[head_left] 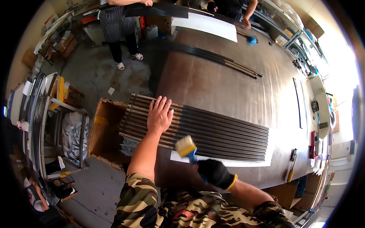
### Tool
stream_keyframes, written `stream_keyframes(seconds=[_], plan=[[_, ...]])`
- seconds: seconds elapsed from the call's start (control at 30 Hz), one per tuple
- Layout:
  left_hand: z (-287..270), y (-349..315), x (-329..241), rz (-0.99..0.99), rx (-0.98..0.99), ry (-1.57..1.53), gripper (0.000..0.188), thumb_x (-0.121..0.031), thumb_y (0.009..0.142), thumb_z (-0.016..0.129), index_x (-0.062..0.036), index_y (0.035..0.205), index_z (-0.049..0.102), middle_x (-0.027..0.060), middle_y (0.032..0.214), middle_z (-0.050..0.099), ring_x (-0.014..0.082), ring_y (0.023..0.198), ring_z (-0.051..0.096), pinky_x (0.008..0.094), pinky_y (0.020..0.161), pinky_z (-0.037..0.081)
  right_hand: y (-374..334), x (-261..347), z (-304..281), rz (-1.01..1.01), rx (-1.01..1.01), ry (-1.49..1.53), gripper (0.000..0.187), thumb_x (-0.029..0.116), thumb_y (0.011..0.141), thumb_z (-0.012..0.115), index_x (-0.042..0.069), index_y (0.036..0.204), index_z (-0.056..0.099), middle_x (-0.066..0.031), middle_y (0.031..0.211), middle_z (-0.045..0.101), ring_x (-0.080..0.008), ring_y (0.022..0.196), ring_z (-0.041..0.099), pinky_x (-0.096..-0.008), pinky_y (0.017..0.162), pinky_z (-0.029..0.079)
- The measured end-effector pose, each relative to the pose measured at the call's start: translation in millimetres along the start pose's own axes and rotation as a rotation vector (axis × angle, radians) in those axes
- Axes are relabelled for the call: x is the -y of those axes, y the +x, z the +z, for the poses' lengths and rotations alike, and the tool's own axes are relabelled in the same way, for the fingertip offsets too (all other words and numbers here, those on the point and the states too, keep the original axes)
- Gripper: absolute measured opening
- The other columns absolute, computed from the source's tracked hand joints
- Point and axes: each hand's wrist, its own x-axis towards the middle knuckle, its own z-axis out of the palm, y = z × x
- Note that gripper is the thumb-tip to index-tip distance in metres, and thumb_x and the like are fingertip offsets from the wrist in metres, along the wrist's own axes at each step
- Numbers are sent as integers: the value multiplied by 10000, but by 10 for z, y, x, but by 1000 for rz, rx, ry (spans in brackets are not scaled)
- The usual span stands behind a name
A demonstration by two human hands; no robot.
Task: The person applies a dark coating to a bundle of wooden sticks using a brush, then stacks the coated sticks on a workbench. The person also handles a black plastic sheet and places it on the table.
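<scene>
Presently resting left hand [159, 116] on rods [224, 131] with straight fingers [164, 103]; at five o'clock from these, gripping brush [186, 146] in right hand [216, 173].

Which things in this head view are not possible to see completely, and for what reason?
In the head view:
- Brush handle: partly hidden by the gloved right hand.
- Near white sheet: partly covered by the rods.
- Striped-apron person: head cut off by the top edge.

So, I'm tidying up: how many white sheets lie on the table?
2: a near sheet partly under the rods, and a far sheet farther across the table. More may be hidden.
</scene>
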Motion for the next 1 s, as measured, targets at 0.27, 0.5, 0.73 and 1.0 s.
stream_keyframes(seconds=[0.27,0.5,0.73,1.0], plan=[[7,-8,24,-12,7,29,440,-297,962,553,-99,1355,561,116,1420,531,301,1377,421,490,1156,293,229,162,-260,159,20,84,198,241,968,606,84,1027,712,-130,834,699,-284,730,686,-369,659,544],[17,-14,36,-29,49,35,465,-322,964,529,-115,1381,530,102,1459,498,286,1409,376,481,1179,260,375,-29,-156,435,33,522,205,197,887,727,57,1037,713,-127,917,732,-235,822,721,-335,762,556],[11,-11,36,-42,38,30,449,-315,974,530,-106,1371,541,102,1440,513,286,1402,389,480,1178,268,1618,-508,-789,409,-177,-299,252,303,924,671,70,1011,708,-176,818,702,-322,731,697,-376,666,537],[-9,-13,27,-42,-21,-18,399,-272,977,539,-90,1328,598,110,1403,553,295,1365,440,484,1155,301,728,-17,-322,-38,160,76,120,185,915,684,70,924,716,-103,755,681,-272,678,678,-372,694,566]])
